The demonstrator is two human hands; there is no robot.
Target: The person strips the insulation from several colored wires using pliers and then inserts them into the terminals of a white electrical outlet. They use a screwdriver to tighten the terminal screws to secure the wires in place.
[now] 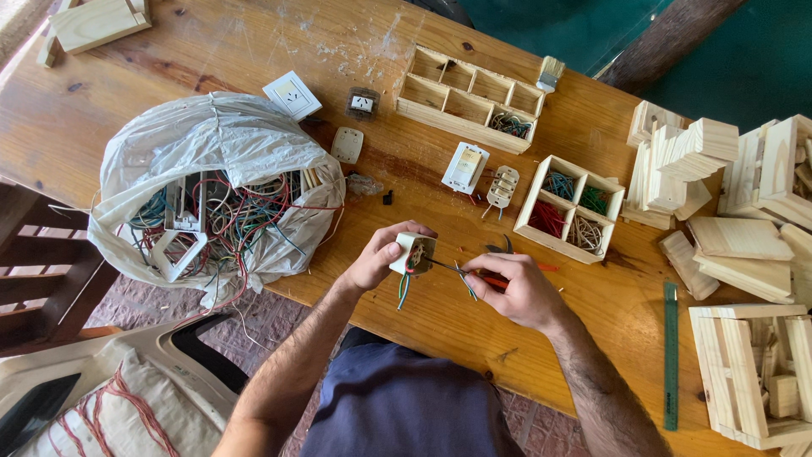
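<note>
Gripping a boxy white socket (412,251) trailing wires, left hand (376,258) meets right hand (518,290) clutching a slim red-handled screwdriver (463,272) over grainy wood table (440,330), mid-frame.

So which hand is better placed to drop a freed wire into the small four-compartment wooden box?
Probably the right hand: the wooden box sits just beyond it. It holds a screwdriver, though, while the left hand grips the socket.
</note>
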